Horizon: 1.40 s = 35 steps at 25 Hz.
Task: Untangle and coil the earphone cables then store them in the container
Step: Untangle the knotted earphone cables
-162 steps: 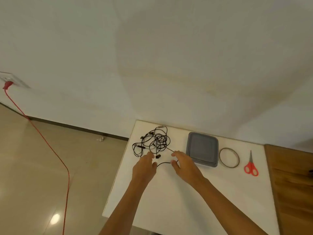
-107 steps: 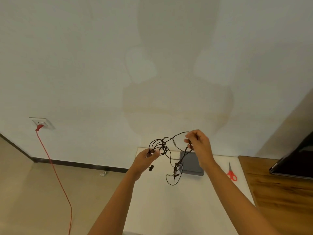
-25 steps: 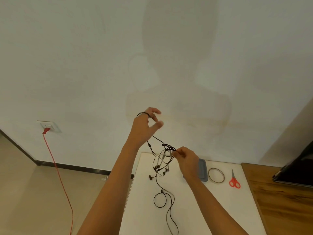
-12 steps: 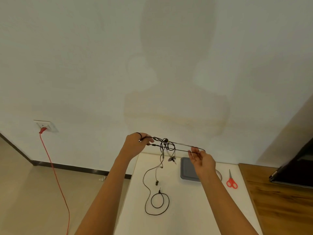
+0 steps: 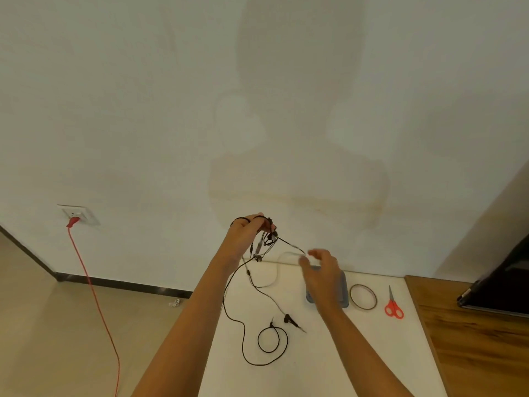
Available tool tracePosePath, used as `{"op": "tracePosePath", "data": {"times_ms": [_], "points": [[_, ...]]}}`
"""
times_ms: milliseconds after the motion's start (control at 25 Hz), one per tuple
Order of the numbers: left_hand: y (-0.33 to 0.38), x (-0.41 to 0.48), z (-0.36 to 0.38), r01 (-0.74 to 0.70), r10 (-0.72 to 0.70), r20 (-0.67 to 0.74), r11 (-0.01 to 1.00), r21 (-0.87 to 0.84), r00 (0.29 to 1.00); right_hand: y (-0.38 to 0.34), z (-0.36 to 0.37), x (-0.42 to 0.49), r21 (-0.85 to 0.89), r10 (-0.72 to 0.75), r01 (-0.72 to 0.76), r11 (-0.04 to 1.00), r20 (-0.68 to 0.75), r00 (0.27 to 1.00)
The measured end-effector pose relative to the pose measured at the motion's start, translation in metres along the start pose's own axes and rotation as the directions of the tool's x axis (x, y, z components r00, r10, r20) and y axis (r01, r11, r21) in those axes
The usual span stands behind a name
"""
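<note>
A white socket (image 5: 78, 215) sits low on the wall at far left, with a red plug in it and a red cord (image 5: 96, 299) trailing down over the floor. Near the middle, the left hand (image 5: 245, 234) is raised above the far edge of the white table (image 5: 329, 362), its fingers curled round a knot of black earphone cables (image 5: 266, 239) that it holds in the air. From that knot several strands hang down. One long strand drops to the table and ends in a small round loop (image 5: 269, 338) lying flat, with an earbud (image 5: 288, 318) just beside it. Another thin strand runs from the knot rightward toward the fingertips of the right hand (image 5: 322, 269). That hand hovers lower, is blurred, and has its fingers loosely bent; I cannot tell whether it pinches the strand or is only near it. The right hand and wrist partly cover the grey container (image 5: 345, 292), which stands on the table near the wall with no cable in it that can be seen. Just right of it lies a thin brown ring (image 5: 363, 297), then red-handled scissors (image 5: 394, 304), both flat on the table and apart from each other. Beyond the table's right edge is a wooden surface (image 5: 475, 345), and a dark flat object (image 5: 501, 285) leans in at far right.
</note>
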<state>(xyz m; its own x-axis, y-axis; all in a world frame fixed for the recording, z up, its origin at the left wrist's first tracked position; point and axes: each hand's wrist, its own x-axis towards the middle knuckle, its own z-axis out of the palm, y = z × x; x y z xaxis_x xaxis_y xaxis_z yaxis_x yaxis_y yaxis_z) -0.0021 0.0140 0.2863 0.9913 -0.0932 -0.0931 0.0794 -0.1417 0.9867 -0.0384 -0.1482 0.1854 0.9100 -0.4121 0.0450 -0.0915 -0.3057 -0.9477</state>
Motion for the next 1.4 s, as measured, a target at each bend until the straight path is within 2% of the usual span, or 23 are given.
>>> {"op": "tracePosePath", "data": {"times_ms": [40,80,160,240,320,400,480,600,720,800,960,1040,1160,1280,1400], "points": [[0.002,0.0,0.004,-0.008,0.008,0.013,1.0,0.017,1.0,-0.011,0.008,-0.005,0.049,-0.132,0.13,0.99,0.03,0.991],[0.003,0.0,0.008,-0.015,0.014,0.032,1.0,0.027,0.999,-0.021,0.016,-0.008,0.112,-0.179,0.168,0.979,0.092,0.98],[0.003,-0.001,0.013,-0.039,0.035,0.083,0.998,0.044,0.996,-0.036,0.027,-0.007,0.171,-0.125,0.089,0.981,0.212,0.969],[0.004,-0.005,0.016,-0.067,0.06,0.111,0.996,0.064,0.992,-0.039,0.031,-0.002,0.144,-0.055,0.021,0.989,0.235,0.971],[0.004,-0.006,0.012,-0.096,0.093,0.03,0.99,0.1,0.995,-0.032,0.028,0.001,0.158,-0.023,-0.009,0.987,0.199,0.98],[0.0,-0.003,0.001,-0.109,0.118,-0.121,0.991,0.081,0.986,-0.023,0.017,0.0,0.264,0.015,-0.06,0.963,0.17,0.985],[-0.006,0.002,-0.011,-0.055,0.066,-0.224,0.997,0.054,0.972,-0.018,0.004,-0.001,0.354,0.023,-0.087,0.931,0.182,0.983],[-0.017,0.006,-0.022,0.078,-0.077,-0.261,0.997,-0.007,0.962,-0.014,-0.014,0.0,0.303,-0.069,-0.008,0.953,0.242,0.968],[-0.026,0.009,-0.032,0.148,-0.202,-0.266,0.967,-0.208,0.943,-0.006,-0.025,0.006,0.198,-0.104,0.058,0.979,0.23,0.968],[-0.028,0.01,-0.037,0.157,-0.248,-0.22,0.918,-0.363,0.943,0.001,-0.033,0.011,0.157,-0.089,0.053,0.986,0.233,0.968],[-0.024,0.011,-0.04,0.132,-0.242,-0.131,0.823,-0.553,0.961,0.02,-0.045,0.021,0.164,0.03,-0.063,0.984,0.192,0.981],[-0.024,0.011,-0.044,0.116,-0.235,-0.142,0.815,-0.567,0.962,0.028,-0.052,0.023,0.228,0.089,-0.12,0.966,0.141,0.986],[-0.027,0.01,-0.046,0.121,-0.234,-0.166,0.854,-0.505,0.958,0.04,-0.058,0.026,0.329,0.18,-0.218,0.919,0.142,0.973],[-0.033,0.008,-0.047,0.136,-0.267,-0.19,0.846,-0.515,0.945,0.05,-0.058,0.032,0.422,0.345,-0.358,0.833,0.11,0.932],[-0.036,0.009,-0.058,0.102,-0.287,-0.238,0.809,-0.579,0.928,0.062,-0.062,0.037,0.504,0.53,-0.496,0.707,0.085,0.843]]}}
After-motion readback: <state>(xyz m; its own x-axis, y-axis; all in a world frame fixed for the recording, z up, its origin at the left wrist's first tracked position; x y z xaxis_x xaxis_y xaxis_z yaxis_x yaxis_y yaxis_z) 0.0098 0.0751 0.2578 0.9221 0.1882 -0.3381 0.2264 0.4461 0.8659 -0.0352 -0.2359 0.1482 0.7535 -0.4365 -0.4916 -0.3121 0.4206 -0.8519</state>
